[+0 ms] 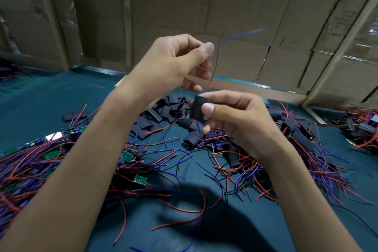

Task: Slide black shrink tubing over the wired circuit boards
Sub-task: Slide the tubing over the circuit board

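Two hands: right (231,116) pinches tubing (198,109), left (173,63) pinches wires (216,55).

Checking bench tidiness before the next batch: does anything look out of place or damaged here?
Nothing looks damaged. Loose red and blue wires sprawl tangled across the green mat, mixed with cut black tubing pieces and small green boards.

Both hands raised above the desk (51,96), left hand (169,63) higher and behind, right hand (235,116) lower and nearer. Wires (217,55) pinched in left hand, projecting up and right. Tubing piece (198,109) pinched in right hand. Tubing pile (163,111) on desk beneath hands. Wired boards (30,155) heaped left; sleeved boards (296,131) right. Cardboard wall (204,6) behind desk.
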Demonstrator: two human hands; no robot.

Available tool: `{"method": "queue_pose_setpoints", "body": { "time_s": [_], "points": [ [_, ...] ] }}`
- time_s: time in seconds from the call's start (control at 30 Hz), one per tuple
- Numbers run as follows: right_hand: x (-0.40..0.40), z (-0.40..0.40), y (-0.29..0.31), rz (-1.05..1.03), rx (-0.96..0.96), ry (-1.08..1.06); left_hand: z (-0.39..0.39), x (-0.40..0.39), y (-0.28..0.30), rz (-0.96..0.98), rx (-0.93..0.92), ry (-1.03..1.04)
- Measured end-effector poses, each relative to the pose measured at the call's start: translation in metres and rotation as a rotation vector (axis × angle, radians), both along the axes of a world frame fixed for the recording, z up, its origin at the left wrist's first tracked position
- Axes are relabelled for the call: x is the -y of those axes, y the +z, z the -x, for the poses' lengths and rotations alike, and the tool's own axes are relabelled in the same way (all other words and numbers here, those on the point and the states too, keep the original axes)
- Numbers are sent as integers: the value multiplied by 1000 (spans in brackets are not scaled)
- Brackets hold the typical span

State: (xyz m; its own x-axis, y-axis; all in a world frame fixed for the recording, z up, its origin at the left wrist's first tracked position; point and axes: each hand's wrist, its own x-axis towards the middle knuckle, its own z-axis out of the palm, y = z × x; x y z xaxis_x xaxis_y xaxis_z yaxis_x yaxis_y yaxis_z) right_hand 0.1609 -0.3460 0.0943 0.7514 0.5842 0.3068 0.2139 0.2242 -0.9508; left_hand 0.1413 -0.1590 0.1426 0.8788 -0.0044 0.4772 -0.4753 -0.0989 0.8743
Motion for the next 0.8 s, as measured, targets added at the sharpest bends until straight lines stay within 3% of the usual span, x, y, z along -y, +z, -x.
{"method": "queue_pose_setpoints", "body": {
  "time_s": [0.07, 0.1, 0.2, 0.23, 0.27, 0.37, 0.43, 0.67, 0.8],
  "points": [
    [3, 0, 4, -95, -33, 2, -7, -12, -3, -118, -63, 156],
    [6, -1, 6, -127, -30, 1, -10, -20, -6, -267, -140, 237],
    [16, -3, 14, -182, -7, -1, -10, -43, -14, -983, -455, 354],
    [18, -4, 15, -203, -11, -8, -8, -46, -14, -1048, -491, 336],
    [20, -4, 17, -222, -26, -13, -6, -46, -12, -976, -471, 278],
    [23, -5, 20, -283, -83, -34, 0, -36, -4, -446, -343, -69],
    [24, -5, 21, -300, -108, -60, 2, -24, -3, -282, -310, -308],
    [28, -2, 27, -304, -199, -138, 0, 3, -15, -394, -368, -378],
    [31, -1, 33, -282, -249, -178, -2, 4, -17, -209, -376, -391]
  ]
}}
